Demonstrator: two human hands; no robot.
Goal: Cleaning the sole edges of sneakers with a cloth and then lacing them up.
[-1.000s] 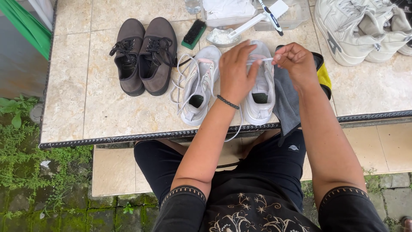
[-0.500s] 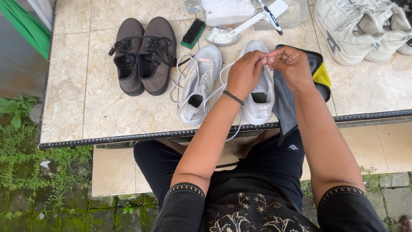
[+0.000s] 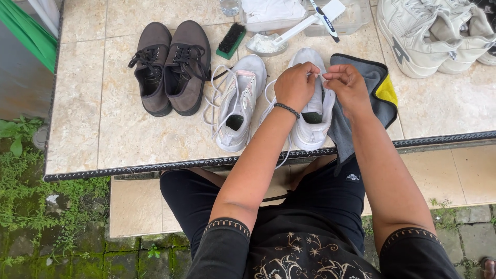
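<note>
Fingers of both hands pinch a white lace (image 3: 321, 76) between them, just above the right-hand white sneaker (image 3: 311, 111). Left hand (image 3: 296, 85) curled over the shoe's upper, a dark bead bracelet (image 3: 287, 109) at the wrist; right hand (image 3: 348, 88) close beside it, thumb and forefinger narrowed on the lace end. The two hands almost touch.

That sneaker lies near the front edge of the worktop (image 3: 103, 119), toe pointing away from the person, heel at the edge. More lace hangs loose over the edge below it. Just right of it and partly under it — a grey cloth with a yellow patch (image 3: 380, 88), one end drooping over the front edge.

Left of the held shoe, its mate (image 3: 238, 101), laces slack and spread across the tiles. Further left, a pair of dark brown lace-up shoes (image 3: 170, 64), side by side.

Toward the back edge: a green-backed brush (image 3: 231, 40), a small dish of white powder or paste (image 3: 264, 44) with a white brush handle (image 3: 310, 20) resting across it, a clear tray (image 3: 356, 18) behind. Back right corner — another pair of white sneakers (image 3: 429, 31).
</note>
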